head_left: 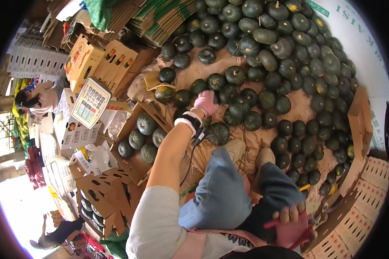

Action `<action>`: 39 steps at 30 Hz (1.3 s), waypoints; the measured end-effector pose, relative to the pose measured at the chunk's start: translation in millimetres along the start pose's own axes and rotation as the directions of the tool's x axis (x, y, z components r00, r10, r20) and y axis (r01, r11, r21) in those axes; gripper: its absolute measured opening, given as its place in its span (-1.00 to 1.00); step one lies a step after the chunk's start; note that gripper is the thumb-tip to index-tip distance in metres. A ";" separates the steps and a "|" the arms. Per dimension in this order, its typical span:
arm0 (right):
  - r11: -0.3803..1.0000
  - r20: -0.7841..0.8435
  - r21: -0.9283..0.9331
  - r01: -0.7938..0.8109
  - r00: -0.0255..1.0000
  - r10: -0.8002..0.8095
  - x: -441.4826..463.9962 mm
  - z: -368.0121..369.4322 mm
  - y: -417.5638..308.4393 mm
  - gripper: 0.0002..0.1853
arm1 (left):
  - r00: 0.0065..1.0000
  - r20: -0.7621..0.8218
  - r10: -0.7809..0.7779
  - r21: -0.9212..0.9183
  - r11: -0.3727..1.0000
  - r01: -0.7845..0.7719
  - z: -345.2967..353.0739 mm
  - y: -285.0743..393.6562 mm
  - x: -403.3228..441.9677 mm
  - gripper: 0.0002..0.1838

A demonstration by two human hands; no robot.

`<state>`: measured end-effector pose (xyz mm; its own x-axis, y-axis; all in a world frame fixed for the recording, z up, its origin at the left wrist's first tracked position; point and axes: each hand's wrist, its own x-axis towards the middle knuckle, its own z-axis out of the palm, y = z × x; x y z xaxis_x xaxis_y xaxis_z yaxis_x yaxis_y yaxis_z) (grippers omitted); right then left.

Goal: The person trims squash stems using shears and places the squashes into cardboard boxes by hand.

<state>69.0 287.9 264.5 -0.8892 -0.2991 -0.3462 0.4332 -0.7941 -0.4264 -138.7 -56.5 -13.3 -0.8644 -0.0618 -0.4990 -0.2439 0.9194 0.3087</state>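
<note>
My left hand (207,102), in a pink glove, reaches forward over a group of dark green squashes. It is close to a squash (199,86) and another squash (216,81); its fingers are hidden, so I cannot tell whether it grips one. A black band with a cable is on that wrist. My right hand (291,224) is low beside my right leg. Pink glove fabric covers its palm and the bare fingertips are curled in; what they hold, if anything, is unclear. Below my left forearm is an open cardboard box (136,172) with several squashes (147,124) inside.
A large pile of squashes (285,47) spreads over brown paper (190,71) ahead and right. A scale display (90,102) stands left among cartons (84,62). Stacked cartons (350,224) are at lower right. Another person (45,98) is at far left. A white printed sheet (363,56) borders the pile.
</note>
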 end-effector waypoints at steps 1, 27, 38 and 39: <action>1.000 0.026 0.013 -0.012 1.000 0.011 -0.1 -8.2 -5.5 -0.38 | 0.978 -0.189 -0.090 -0.090 0.993 0.074 6.9 -10.4 16.3 -0.19; 0.958 -0.092 0.130 -0.255 0.959 0.268 -3.0 -65.0 -35.6 -0.56 | 0.928 -0.238 0.287 -0.747 -0.665 0.014 -31.4 -63.6 -24.5 -0.26; 0.972 0.052 -0.046 -0.229 0.972 0.231 35.5 -49.8 -35.3 -0.51 | 0.894 -0.264 -0.362 -0.893 -0.260 -0.368 -41.3 -125.5 -195.5 -0.26; 0.974 0.066 -0.059 -0.220 0.972 0.224 38.1 -47.2 -33.5 -0.50 | 0.805 -0.366 -0.466 -0.930 0.152 -0.335 -32.0 -143.6 -215.1 -0.20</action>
<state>27.6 328.0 226.1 -0.7776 -0.5035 -0.3766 0.6260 -0.6762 -0.3884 68.2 -187.7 75.6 -0.7434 -0.6207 -0.2492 -0.1566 -0.2007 0.9670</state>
